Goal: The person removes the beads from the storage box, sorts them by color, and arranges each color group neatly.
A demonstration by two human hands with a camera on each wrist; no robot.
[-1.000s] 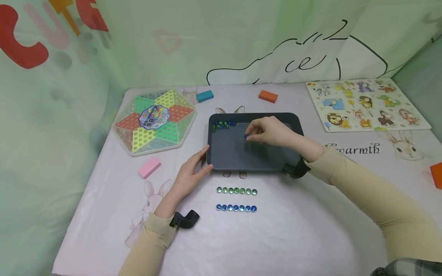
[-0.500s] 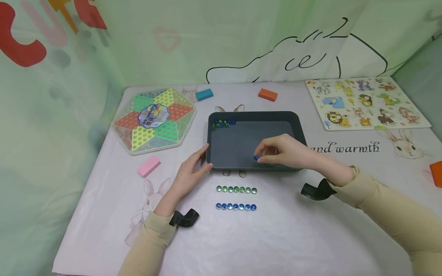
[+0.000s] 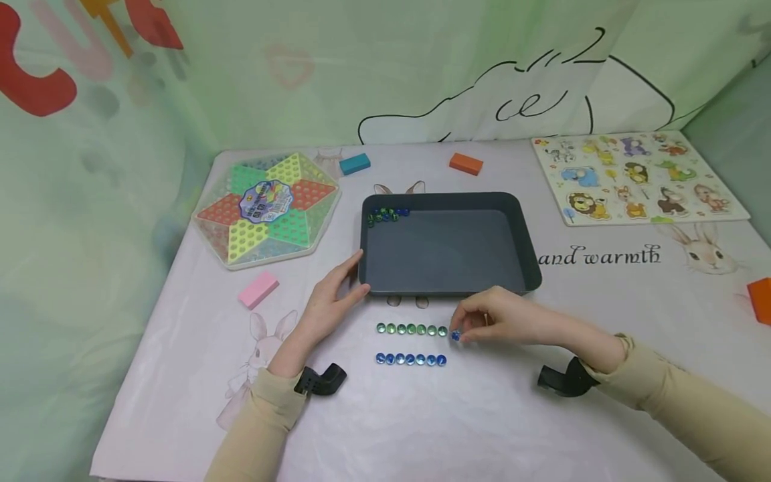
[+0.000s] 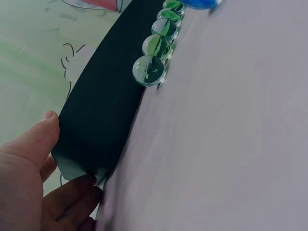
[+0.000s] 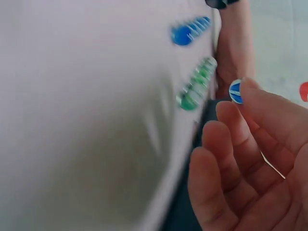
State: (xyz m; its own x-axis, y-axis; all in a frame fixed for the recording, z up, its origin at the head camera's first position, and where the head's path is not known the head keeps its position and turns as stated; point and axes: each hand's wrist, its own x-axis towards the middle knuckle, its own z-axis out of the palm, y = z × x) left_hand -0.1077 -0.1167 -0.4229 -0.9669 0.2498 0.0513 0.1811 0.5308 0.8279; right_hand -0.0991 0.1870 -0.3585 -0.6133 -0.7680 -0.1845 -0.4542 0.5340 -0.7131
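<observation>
My right hand pinches a blue marble just above the table, beside the right end of a row of green marbles. The right wrist view shows that blue marble at my fingertips, with the green row and a blue row beyond. A row of blue marbles lies in front of the green one. My left hand rests with straight fingers against the front left corner of the dark tray. A few marbles sit in the tray's far left corner.
A star-shaped Chinese checkers board lies at the left. An animal puzzle board lies at the back right. Small blocks are scattered about: pink, teal, orange, and another orange one at the right edge.
My right hand has carried the blue marble out of the tray, toward me, down to the right end of the green row. The left hand has stayed put.
</observation>
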